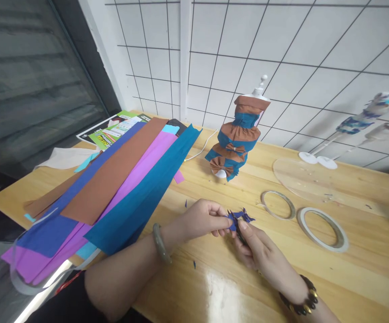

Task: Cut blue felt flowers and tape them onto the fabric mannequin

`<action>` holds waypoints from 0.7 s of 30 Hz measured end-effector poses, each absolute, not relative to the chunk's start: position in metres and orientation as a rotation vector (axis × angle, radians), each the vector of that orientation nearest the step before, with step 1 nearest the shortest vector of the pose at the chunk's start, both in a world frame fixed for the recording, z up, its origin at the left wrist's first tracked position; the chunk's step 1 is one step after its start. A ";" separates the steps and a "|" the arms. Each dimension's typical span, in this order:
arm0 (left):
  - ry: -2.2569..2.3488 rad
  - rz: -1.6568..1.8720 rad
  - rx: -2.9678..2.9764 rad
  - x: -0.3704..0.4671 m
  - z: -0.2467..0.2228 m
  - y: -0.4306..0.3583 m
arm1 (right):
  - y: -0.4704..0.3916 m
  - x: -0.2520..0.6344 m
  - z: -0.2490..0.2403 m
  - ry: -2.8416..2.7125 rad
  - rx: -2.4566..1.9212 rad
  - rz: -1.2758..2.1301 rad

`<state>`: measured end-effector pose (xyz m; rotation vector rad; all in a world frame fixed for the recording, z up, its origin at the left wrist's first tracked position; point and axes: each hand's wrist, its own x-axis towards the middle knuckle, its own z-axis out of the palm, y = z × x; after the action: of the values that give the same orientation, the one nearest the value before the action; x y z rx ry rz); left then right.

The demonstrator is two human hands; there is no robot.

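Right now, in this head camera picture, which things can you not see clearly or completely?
- Small blue paper piece: both hands' fingers cover most of it; its shape is unclear.
- Right hand: something dark sits under its fingers, mostly hidden.
- Green printed sheet: its text is too small, and the paper strips cover part of it.
- Mannequins at the right: blurred near the picture's edge.

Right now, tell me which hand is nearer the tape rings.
Right. The right hand sits just left of the tape rings, pinching the blue scrap. The left hand holds the scrap from farther left, beside the teal sheet.
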<state>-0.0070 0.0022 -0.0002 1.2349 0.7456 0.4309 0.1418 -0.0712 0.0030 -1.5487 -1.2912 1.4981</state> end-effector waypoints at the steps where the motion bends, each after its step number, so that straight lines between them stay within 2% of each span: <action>1: 0.740 0.432 1.228 -0.007 0.000 0.002 | -0.071 0.142 0.003 -1.289 -1.546 1.497; 21: 0.696 0.466 1.149 -0.006 -0.004 0.000 | -0.073 0.141 0.004 -1.243 -1.542 1.468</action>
<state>-0.0059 -0.0001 -0.0037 1.1490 0.6957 0.4658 0.1414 -0.0734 0.0037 -1.5422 -1.2428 1.4676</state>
